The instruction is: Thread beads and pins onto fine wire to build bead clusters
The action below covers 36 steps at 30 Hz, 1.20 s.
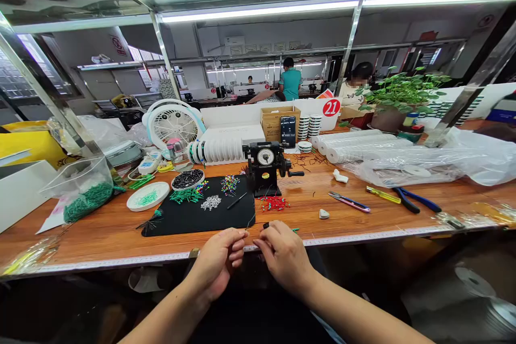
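My left hand and my right hand sit close together over the wooden bench's front edge. The left fingertips pinch a thin dark wire. A small black piece shows at my right fingertips, partly hidden by them. Just beyond both hands lies a black mat holding a small pile of white pieces, a green bundle and a round dish of black pieces. Red pieces lie on the bench to the right.
A hand-cranked winding machine with a dial stands behind the mat. Pliers and a yellow screwdriver lie to the right. A bag of green pieces sits left. A co-worker in a teal top stands far back.
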Each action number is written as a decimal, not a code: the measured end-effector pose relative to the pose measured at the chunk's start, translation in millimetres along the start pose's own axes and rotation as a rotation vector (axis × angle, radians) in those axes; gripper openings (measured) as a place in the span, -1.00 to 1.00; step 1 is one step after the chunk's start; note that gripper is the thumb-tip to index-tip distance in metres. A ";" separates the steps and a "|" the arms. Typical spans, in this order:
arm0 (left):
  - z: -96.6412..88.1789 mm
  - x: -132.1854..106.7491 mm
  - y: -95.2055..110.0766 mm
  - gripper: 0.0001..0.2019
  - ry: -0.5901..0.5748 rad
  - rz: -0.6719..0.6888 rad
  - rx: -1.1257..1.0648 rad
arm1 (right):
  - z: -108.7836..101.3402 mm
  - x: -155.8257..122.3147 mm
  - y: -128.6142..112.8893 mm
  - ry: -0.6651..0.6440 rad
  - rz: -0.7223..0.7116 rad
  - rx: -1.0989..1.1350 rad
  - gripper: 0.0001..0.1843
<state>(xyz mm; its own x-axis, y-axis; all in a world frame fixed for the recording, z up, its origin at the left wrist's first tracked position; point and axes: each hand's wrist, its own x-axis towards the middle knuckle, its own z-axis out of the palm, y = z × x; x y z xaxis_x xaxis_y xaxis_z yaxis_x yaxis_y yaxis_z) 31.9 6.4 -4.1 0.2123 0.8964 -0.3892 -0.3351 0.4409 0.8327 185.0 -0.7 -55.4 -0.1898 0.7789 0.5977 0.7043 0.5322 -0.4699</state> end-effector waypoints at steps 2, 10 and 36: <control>-0.6 0.7 2.0 -0.80 -0.032 0.018 0.064 | -0.8 5.6 2.1 0.055 0.031 0.052 -0.91; -6.9 6.8 8.4 -0.80 -0.119 0.007 0.203 | -1.2 28.0 17.3 -0.041 0.071 0.128 -0.85; -8.4 10.0 8.7 -0.88 -0.102 -0.039 0.039 | -2.9 13.6 4.7 0.062 -0.064 -0.018 -0.81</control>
<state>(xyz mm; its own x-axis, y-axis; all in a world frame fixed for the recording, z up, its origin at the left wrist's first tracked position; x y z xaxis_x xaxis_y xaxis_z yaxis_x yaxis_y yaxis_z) 23.4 19.6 -4.0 0.3174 0.8682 -0.3815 -0.2888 0.4717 0.8331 187.8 11.4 -47.5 -0.1922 0.7212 0.6655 0.7047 0.5734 -0.4178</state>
